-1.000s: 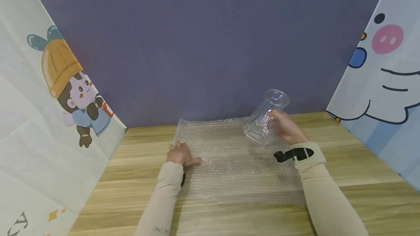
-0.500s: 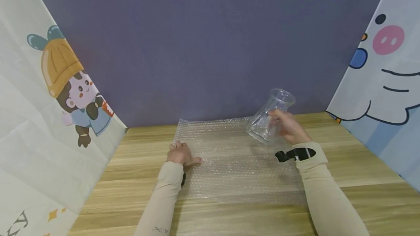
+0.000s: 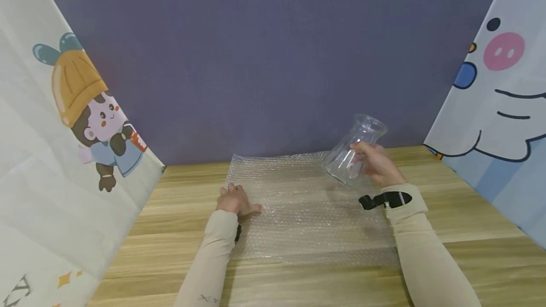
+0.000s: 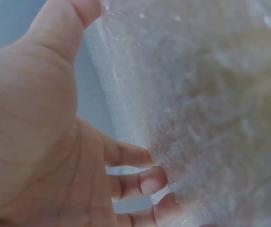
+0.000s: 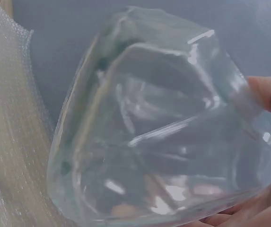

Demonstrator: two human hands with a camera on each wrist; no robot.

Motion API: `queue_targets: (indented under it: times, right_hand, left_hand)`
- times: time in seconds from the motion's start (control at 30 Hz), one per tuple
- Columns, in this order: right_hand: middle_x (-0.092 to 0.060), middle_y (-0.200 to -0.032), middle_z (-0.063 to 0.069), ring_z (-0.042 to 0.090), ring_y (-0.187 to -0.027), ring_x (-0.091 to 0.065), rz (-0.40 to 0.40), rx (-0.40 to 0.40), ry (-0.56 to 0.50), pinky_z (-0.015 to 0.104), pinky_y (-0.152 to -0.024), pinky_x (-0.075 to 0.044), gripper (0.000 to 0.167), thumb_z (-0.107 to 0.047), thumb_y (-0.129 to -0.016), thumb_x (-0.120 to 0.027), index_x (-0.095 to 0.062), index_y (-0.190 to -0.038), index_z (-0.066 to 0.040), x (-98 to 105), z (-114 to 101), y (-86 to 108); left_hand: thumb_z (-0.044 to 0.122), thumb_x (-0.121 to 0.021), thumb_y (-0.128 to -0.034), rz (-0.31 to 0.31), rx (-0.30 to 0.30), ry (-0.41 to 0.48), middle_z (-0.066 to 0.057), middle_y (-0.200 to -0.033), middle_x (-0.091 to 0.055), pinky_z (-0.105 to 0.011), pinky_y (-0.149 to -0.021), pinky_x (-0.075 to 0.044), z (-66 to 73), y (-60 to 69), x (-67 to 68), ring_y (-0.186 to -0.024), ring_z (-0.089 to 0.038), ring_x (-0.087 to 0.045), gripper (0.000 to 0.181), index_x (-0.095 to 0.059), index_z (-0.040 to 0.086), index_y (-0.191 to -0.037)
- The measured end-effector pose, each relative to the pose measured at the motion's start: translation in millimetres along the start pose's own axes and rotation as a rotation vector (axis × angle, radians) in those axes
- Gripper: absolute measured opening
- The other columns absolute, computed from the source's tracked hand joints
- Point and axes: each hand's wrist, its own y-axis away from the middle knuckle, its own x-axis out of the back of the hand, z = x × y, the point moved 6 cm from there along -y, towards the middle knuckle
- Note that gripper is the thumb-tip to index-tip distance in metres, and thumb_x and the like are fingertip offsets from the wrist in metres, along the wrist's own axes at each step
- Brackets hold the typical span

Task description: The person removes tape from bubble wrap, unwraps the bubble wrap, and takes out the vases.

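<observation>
A sheet of bubble wrap lies spread on the wooden table. On its left edge rests my left hand, thumb stretched out to the right over the sheet. The left wrist view has the fingers touching the edge of the wrap. Above the right back part of the sheet, my right hand grips a clear glass vase round its side. The vase tilts, its flared mouth up and to the right. Its angular base fills most of the right wrist view and hides part of the holding hand.
The wood-grain table runs back to a dark blue-grey wall panel. White printed cloth sheets stand on both sides, a cartoon child on the left one and a pig face on the right.
My right hand has shifted a little to the right with the vase still in its grip. The left hand and the bubble wrap have stayed in place.
</observation>
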Motion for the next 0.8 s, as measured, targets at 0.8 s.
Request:
queue_targets:
  times: [0.8]
  right_hand:
    - [-0.056,-0.095,-0.011,0.005,-0.085,-0.055,0.167,0.059,0.052,0.020,-0.069,-0.049,0.032,-0.033,-0.097,-0.071,-0.046,-0.112,-0.020,14,-9,7.2]
  left_hand:
    - [0.073,-0.072,-0.0793,0.001,-0.002,0.002,-0.029,-0.142,-0.042,-0.044,-0.080,-0.057,-0.7,1.0,-0.7,-0.114,-0.039,-0.045,0.113,-0.037,-0.006,-0.152]
